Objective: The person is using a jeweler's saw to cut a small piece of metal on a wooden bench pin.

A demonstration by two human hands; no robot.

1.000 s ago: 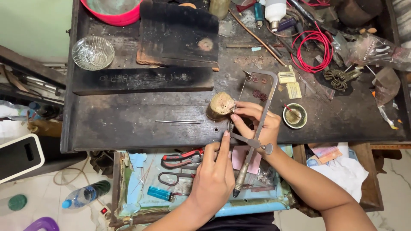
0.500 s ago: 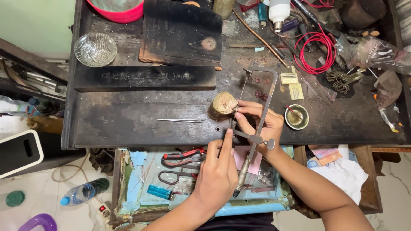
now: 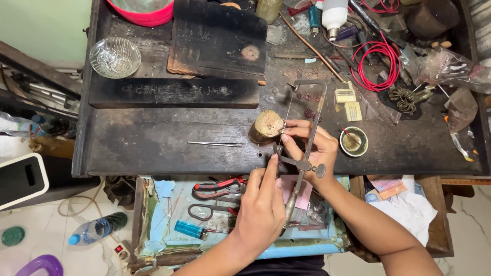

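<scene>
My right hand [image 3: 313, 146] grips the metal frame of a small jeweller's saw [image 3: 306, 134] that stands over the front edge of the dark workbench [image 3: 153, 148]. Its wooden handle [image 3: 289, 207] points back toward me. My left hand [image 3: 262, 207] reaches up from below, with its fingertips on the saw's lower clamp screw by the blade. A short cork-topped wooden peg [image 3: 266, 126] stands just left of my right fingers. A thin metal rod [image 3: 215, 144] lies on the bench to the left.
An open drawer [image 3: 169, 204] below the bench holds red-handled pliers [image 3: 217, 187], scissors [image 3: 207, 210] and a blue lighter [image 3: 188, 229]. On the bench: a glass bowl [image 3: 115, 57], a small green cup [image 3: 354, 141], a red wire coil [image 3: 379, 65], a black board [image 3: 174, 92].
The view has shifted slightly. My left fingers have crept up to the saw's lower clamp, while my right hand keeps holding the frame in the same place.
</scene>
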